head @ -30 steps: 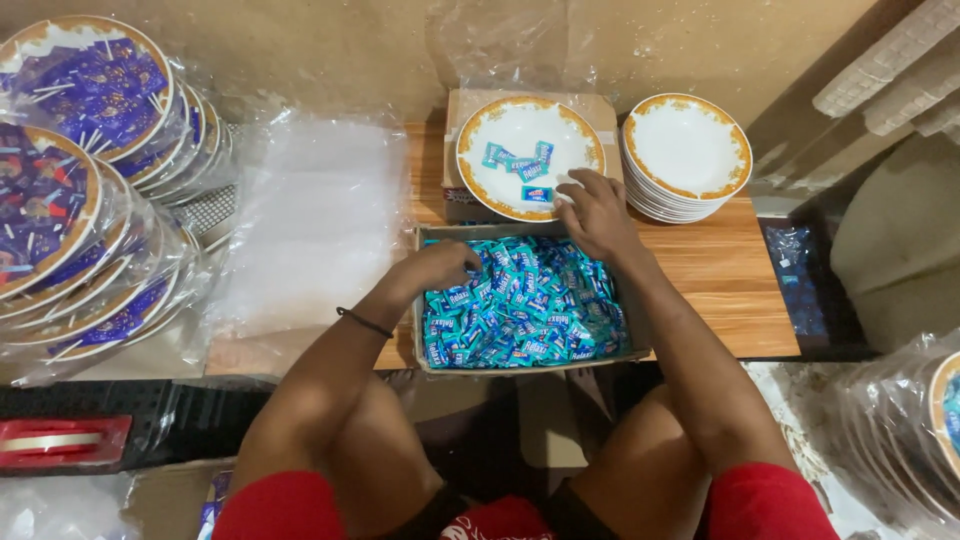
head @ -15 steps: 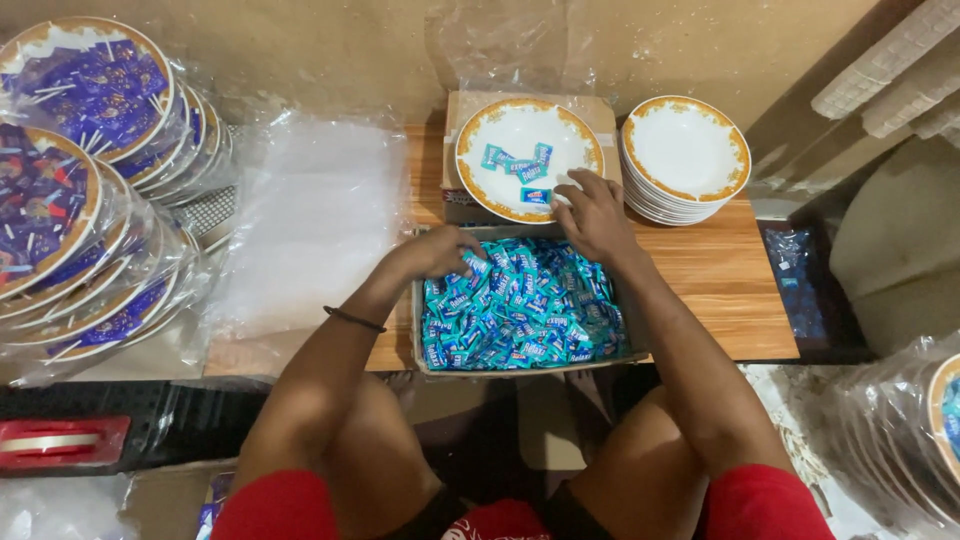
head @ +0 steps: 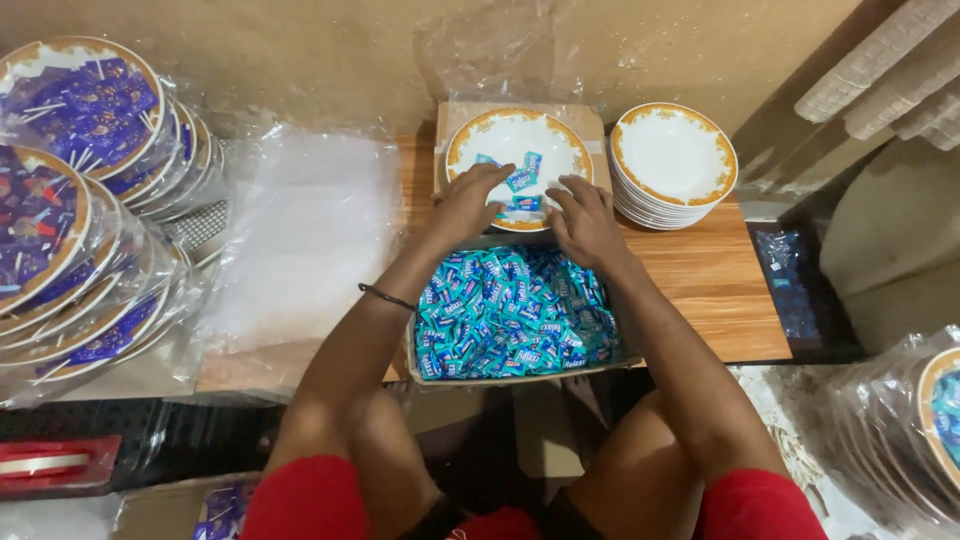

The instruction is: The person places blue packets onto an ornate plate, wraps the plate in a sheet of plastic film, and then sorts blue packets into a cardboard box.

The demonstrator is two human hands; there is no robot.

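A white plate with a gold-orange rim [head: 520, 134] rests on a cardboard box at the back of the wooden board, with a few blue wrapped candies [head: 522, 181] on it. My left hand [head: 463, 205] lies over the plate's near left rim, fingers curled by the candies. My right hand [head: 583, 222] covers the near right rim, fingers spread. Just in front sits an open cardboard box [head: 512, 376] full of blue wrapped candies [head: 510, 315]. Whether either hand holds a candy is hidden.
A stack of empty matching plates [head: 672, 156] stands right of the plate. Clear plastic sheets [head: 300, 240] lie to the left. Plastic-wrapped plates filled with purple sweets [head: 75, 190] pile at far left; more wrapped plates [head: 925, 420] sit at lower right. A red tape holder [head: 45, 465] lies lower left.
My left hand rose out of the candy box to the plate's near rim. My right hand shifted slightly on the rim. The candies on the plate look rearranged.
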